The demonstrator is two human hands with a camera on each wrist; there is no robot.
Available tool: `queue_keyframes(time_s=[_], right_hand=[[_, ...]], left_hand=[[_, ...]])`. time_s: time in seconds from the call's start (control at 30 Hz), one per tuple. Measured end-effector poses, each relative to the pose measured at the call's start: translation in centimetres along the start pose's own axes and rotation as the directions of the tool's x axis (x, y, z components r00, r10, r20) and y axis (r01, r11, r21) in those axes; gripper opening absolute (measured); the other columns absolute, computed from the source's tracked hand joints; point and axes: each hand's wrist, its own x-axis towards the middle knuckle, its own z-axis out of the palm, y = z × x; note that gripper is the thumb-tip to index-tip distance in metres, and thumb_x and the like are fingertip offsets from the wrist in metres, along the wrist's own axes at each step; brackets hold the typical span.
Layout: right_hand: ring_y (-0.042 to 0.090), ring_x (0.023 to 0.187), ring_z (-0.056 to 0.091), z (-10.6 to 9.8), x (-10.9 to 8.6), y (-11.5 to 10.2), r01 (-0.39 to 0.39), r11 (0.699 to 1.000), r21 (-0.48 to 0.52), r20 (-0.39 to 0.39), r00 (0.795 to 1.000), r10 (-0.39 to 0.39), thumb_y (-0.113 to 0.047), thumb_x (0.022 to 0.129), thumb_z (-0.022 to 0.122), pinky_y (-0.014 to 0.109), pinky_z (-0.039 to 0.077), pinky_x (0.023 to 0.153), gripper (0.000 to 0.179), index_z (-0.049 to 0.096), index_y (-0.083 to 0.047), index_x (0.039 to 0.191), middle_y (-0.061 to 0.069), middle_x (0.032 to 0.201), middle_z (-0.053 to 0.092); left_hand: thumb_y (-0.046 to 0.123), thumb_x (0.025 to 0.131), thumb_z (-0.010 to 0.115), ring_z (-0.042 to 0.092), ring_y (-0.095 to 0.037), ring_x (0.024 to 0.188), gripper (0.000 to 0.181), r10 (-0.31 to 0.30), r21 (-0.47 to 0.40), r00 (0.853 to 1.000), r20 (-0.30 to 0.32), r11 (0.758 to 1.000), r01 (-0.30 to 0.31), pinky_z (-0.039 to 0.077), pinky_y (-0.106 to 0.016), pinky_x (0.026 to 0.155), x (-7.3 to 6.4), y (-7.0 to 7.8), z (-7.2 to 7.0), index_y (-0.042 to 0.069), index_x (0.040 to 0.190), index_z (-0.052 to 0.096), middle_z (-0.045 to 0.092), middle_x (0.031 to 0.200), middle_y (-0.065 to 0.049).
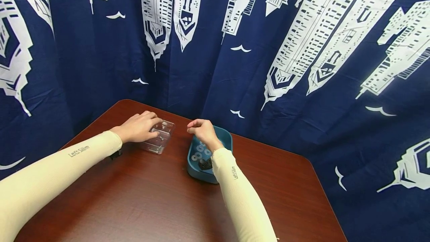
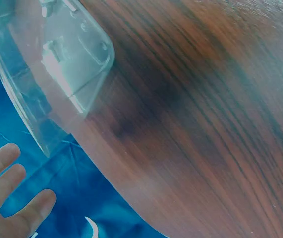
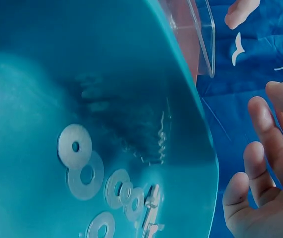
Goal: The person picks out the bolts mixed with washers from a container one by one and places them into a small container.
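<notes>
My left hand (image 1: 141, 127) lies over the near-left side of a clear plastic compartment box (image 1: 163, 137), fingers spread and fairly straight. In the left wrist view its fingers (image 2: 5, 161) show beside the clear box (image 2: 77, 74). My right hand (image 1: 203, 132) hovers above a teal bin (image 1: 226, 133), thumb and index finger drawn close together. Its other fingers (image 3: 265, 148) are loosely bent in the right wrist view. I cannot tell whether something small is pinched there. Inside the bin lie several flat washers (image 3: 75, 146) and a few metal screws (image 3: 152, 210).
A dark perforated piece (image 1: 205, 164) sits at the near end of the bin. Both containers stand on a brown wooden table (image 1: 151, 193). Behind it hangs a blue curtain (image 1: 201, 66) with white buildings and birds.
</notes>
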Motion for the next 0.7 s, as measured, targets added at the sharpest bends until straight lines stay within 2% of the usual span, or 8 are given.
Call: queue_keyframes(time_s=[0.33,0.57,0.7], right_hand=[[0.017,0.082,0.058,-1.3,0.0,1.1,-0.010,1.000,0.023,-0.011,1.000,0.011,-0.009,0.086,0.073,0.029,0.046,0.067,0.014,0.074,-0.004,0.099,-0.001,0.087,0.073],[0.022,0.089,0.062,-2.1,-0.3,1.6,-0.011,0.999,0.035,-0.025,1.000,0.012,-0.009,0.086,0.073,0.030,0.048,0.074,0.015,0.075,-0.002,0.099,0.001,0.090,0.073],[0.019,0.086,0.060,-2.5,-0.6,1.8,-0.012,0.999,0.045,-0.038,0.999,0.013,-0.007,0.086,0.072,0.029,0.048,0.073,0.013,0.075,-0.002,0.097,0.003,0.090,0.073]], left_hand=[[0.035,0.090,0.068,0.049,-0.032,0.126,0.054,0.028,0.001,1.000,-0.005,1.000,-0.028,0.046,-0.055,0.098,1.2,1.0,0.4,0.008,0.136,0.061,0.058,0.133,-0.015],[0.034,0.091,0.068,0.050,-0.032,0.127,0.051,0.047,0.007,0.999,-0.010,0.999,-0.047,0.047,-0.055,0.098,1.8,2.0,0.3,0.008,0.135,0.062,0.059,0.132,-0.014],[0.034,0.092,0.067,0.050,-0.032,0.127,0.049,0.063,0.011,0.998,-0.010,0.998,-0.063,0.048,-0.053,0.097,2.2,2.7,0.3,0.009,0.134,0.063,0.059,0.132,-0.014]])
